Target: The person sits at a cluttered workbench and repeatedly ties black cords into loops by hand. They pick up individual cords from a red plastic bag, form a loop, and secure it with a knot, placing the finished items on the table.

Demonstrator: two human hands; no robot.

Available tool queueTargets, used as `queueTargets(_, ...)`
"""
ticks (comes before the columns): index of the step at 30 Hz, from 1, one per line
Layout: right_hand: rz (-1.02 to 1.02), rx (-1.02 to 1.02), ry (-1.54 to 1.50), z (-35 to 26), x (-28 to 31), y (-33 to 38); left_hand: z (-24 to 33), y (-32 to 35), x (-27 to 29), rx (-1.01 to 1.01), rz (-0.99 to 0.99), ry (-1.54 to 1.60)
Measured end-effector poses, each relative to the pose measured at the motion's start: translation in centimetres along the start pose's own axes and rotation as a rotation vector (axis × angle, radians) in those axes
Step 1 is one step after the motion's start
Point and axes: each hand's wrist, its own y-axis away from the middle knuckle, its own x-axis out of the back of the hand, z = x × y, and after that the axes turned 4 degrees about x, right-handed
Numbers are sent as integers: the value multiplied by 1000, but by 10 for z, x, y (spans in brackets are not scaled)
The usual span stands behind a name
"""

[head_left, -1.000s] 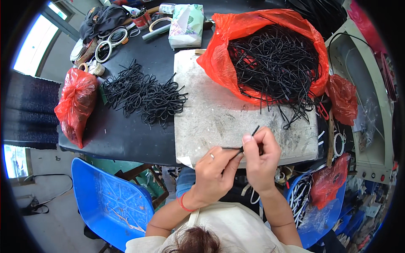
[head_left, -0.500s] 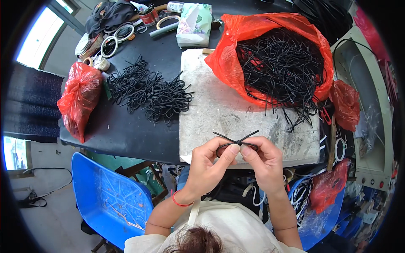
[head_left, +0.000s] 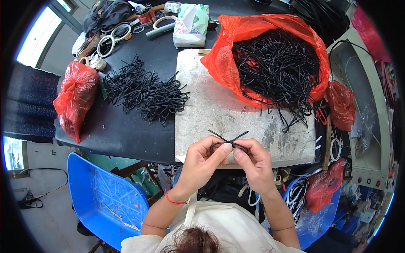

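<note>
Both my hands pinch one short black cord [head_left: 229,141] over the near edge of a worn, pale board [head_left: 202,109]. The cord is looped into a bow shape, with two free ends crossing and pointing away from me. My left hand [head_left: 206,158] grips the left loop between thumb and fingers, and my right hand [head_left: 253,162] grips the right loop; the thumbs almost meet at the crossing. Beyond them, an open red plastic bag [head_left: 219,63] spills black cords [head_left: 278,67] onto the board. Left of the board lies a pile of looped black cords [head_left: 147,92].
A tied red bag [head_left: 76,97] sits at the table's left. Tape rolls [head_left: 105,45] and a tissue pack [head_left: 190,25] stand at the back. Blue plastic chairs or tubs [head_left: 105,198] flank me below the table. A grey machine housing [head_left: 371,160] is at right.
The view has shifted slightly, so everything sits a little further left. My hands keep the same pinch on the looped cord, whose shape looks nearly the same.
</note>
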Motion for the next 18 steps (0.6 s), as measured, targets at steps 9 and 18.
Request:
queueTargets(9,7,-210,-219,1,12,-15,5,-1,9,89,-178,12)
queueTargets(18,97,7,225,5,16,-22,6,-17,21,-271,261,-345)
